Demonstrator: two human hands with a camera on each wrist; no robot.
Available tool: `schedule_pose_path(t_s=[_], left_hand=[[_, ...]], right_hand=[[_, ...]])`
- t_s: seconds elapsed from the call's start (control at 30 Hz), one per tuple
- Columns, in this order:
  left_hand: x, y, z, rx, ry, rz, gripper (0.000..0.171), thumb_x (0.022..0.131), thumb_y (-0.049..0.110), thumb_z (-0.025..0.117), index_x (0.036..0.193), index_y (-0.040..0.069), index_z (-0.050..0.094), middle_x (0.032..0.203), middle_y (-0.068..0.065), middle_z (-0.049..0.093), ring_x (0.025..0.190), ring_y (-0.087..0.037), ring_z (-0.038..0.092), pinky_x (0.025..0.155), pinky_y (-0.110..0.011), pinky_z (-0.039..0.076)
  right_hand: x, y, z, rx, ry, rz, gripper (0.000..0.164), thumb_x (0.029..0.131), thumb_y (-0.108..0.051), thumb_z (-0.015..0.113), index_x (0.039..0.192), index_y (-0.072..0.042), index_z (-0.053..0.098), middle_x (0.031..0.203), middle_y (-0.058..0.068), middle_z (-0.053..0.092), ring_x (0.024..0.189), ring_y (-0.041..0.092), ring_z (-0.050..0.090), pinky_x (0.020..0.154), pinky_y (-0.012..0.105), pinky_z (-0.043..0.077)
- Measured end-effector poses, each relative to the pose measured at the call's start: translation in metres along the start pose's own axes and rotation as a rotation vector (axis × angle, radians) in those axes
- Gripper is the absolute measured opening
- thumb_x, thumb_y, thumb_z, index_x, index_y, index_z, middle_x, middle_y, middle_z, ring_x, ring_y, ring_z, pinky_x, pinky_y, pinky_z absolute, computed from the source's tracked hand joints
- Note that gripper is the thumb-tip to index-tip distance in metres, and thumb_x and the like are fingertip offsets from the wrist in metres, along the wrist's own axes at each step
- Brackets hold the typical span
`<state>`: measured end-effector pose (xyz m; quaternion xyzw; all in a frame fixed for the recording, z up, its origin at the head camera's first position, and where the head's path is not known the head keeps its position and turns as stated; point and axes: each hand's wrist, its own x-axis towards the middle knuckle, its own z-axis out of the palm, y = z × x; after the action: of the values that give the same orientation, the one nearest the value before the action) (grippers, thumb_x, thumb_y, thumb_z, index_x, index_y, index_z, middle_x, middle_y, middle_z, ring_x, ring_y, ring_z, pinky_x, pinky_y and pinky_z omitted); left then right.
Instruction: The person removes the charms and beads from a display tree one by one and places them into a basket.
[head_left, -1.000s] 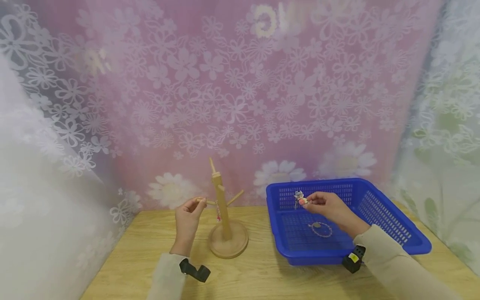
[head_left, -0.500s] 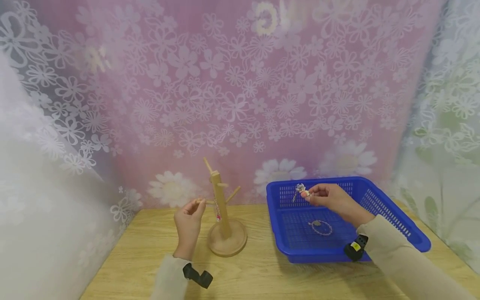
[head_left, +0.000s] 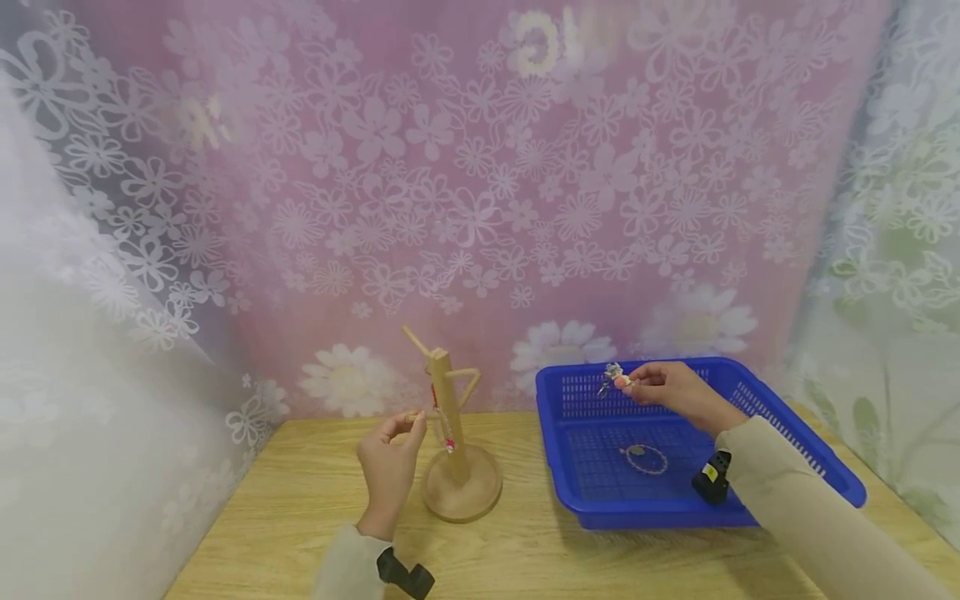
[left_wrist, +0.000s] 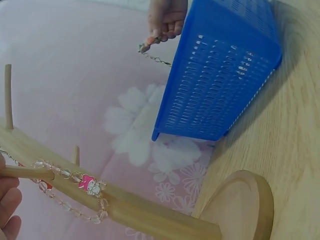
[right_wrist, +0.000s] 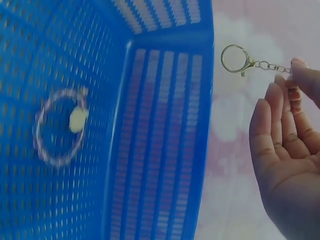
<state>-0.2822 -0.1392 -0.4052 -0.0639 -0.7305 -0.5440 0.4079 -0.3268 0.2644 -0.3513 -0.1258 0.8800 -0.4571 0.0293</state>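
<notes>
My left hand (head_left: 390,467) pinches a peg of the wooden stand (head_left: 450,400), which has a round base and several slanted pegs. A clear bead bracelet (left_wrist: 90,185) with a pink-and-white character charm hangs on that peg, lying along the post; some red shows behind it. Over the blue basket, my right hand (head_left: 686,396) pinches a keychain (head_left: 621,381) by its small coloured figure. Its metal ring (right_wrist: 234,58) and short chain dangle free in the right wrist view. Inside the basket lies a beaded bracelet (right_wrist: 77,120) with a pale disc.
The blue plastic basket (head_left: 675,515) with slotted walls stands at the right of the wooden table (head_left: 525,558). Behind the table hangs a pink flowered curtain (head_left: 480,208), with pale curtains at both sides.
The stand has turned, its pegs now pointing differently and the hanging bracelet showing more to the front. My left hand moved slightly right with the peg; my right hand rose a little, shifting right with the keychain.
</notes>
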Motion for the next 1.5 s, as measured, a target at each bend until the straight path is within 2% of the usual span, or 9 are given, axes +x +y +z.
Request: schedule_pose_path(t_s=[0.13, 0.4, 0.57, 0.63, 0.73, 0.93, 1.1, 1.23, 1.5], left_hand=[[-0.003, 0.0, 0.001, 0.046, -0.009, 0.105, 0.006, 0.08, 0.01, 0.074, 0.077, 0.005, 0.073, 0.072, -0.003, 0.071, 0.068, -0.01, 0.065, 0.058, -0.021, 0.05], [-0.005, 0.002, 0.001, 0.113, -0.072, 0.242, 0.003, 0.078, 0.007, 0.075, 0.079, 0.004, 0.073, 0.073, -0.002, 0.071, 0.063, -0.013, 0.065, 0.046, -0.016, 0.043], [-0.002, -0.003, -0.001, 0.146, -0.115, 0.382, 0.003, 0.082, 0.006, 0.071, 0.084, 0.005, 0.073, 0.08, -0.004, 0.072, 0.072, -0.016, 0.069, 0.063, -0.027, 0.055], [0.0, -0.004, -0.003, 0.112, -0.146, 0.389, 0.011, 0.088, 0.004, 0.062, 0.087, 0.004, 0.073, 0.068, -0.003, 0.069, 0.057, -0.008, 0.061, 0.055, -0.022, 0.052], [0.006, -0.004, -0.007, 0.007, -0.21, 0.293, 0.029, 0.095, 0.0, 0.045, 0.09, 0.002, 0.073, 0.07, -0.008, 0.07, 0.061, -0.008, 0.062, 0.061, -0.02, 0.05], [0.033, 0.002, -0.014, -0.157, -0.345, -0.063, 0.044, 0.105, 0.014, 0.031, 0.098, -0.008, 0.069, 0.094, -0.021, 0.07, 0.086, -0.03, 0.067, 0.09, -0.035, 0.047], [0.058, -0.011, -0.015, -0.203, -0.367, -0.227, 0.048, 0.103, 0.032, 0.037, 0.104, -0.005, 0.068, 0.099, -0.018, 0.07, 0.085, -0.013, 0.068, 0.085, -0.029, 0.051], [0.076, -0.02, -0.012, -0.275, -0.346, -0.273, 0.048, 0.098, 0.038, 0.05, 0.113, -0.004, 0.064, 0.099, -0.003, 0.072, 0.092, -0.019, 0.067, 0.083, -0.028, 0.052], [0.101, -0.006, -0.009, -0.445, -0.412, -0.272, 0.045, 0.097, 0.025, 0.053, 0.132, -0.002, 0.049, 0.111, 0.005, 0.067, 0.104, -0.016, 0.061, 0.096, -0.038, 0.045]], right_hand=[[0.006, 0.012, -0.005, -0.011, 0.0, 0.004, 0.044, 0.091, -0.035, 0.062, 0.115, 0.002, 0.057, 0.114, 0.018, 0.062, 0.097, 0.025, 0.061, 0.082, 0.043, 0.049], [0.013, 0.03, -0.004, -0.051, -0.03, 0.044, 0.042, 0.091, -0.032, 0.063, 0.111, 0.005, 0.057, 0.106, 0.016, 0.062, 0.093, 0.024, 0.061, 0.079, 0.043, 0.05], [0.018, 0.036, -0.004, -0.048, -0.058, 0.038, 0.035, 0.092, -0.024, 0.063, 0.109, 0.006, 0.058, 0.103, 0.016, 0.063, 0.089, 0.021, 0.061, 0.079, 0.041, 0.052], [0.021, 0.039, -0.003, -0.035, -0.083, 0.032, 0.033, 0.092, -0.022, 0.062, 0.109, 0.006, 0.058, 0.102, 0.016, 0.063, 0.089, 0.023, 0.061, 0.079, 0.041, 0.052], [0.025, 0.045, -0.002, 0.021, -0.137, 0.038, 0.03, 0.091, -0.018, 0.063, 0.108, 0.006, 0.059, 0.103, 0.014, 0.063, 0.095, 0.027, 0.061, 0.081, 0.041, 0.052], [0.026, 0.053, 0.001, 0.038, -0.225, 0.035, 0.027, 0.09, -0.016, 0.063, 0.107, 0.005, 0.063, 0.101, 0.011, 0.066, 0.094, 0.025, 0.062, 0.082, 0.042, 0.052], [0.023, 0.056, 0.005, 0.054, -0.231, 0.077, 0.029, 0.089, -0.012, 0.064, 0.11, 0.008, 0.064, 0.106, 0.021, 0.066, 0.1, 0.035, 0.061, 0.086, 0.049, 0.05], [0.022, 0.06, 0.008, 0.071, -0.222, 0.103, 0.03, 0.089, -0.012, 0.065, 0.111, 0.009, 0.063, 0.106, 0.021, 0.066, 0.104, 0.04, 0.06, 0.089, 0.05, 0.048], [0.025, 0.063, 0.007, 0.129, -0.22, 0.126, 0.033, 0.09, -0.015, 0.065, 0.112, 0.009, 0.064, 0.11, 0.018, 0.066, 0.107, 0.039, 0.059, 0.092, 0.052, 0.046]])
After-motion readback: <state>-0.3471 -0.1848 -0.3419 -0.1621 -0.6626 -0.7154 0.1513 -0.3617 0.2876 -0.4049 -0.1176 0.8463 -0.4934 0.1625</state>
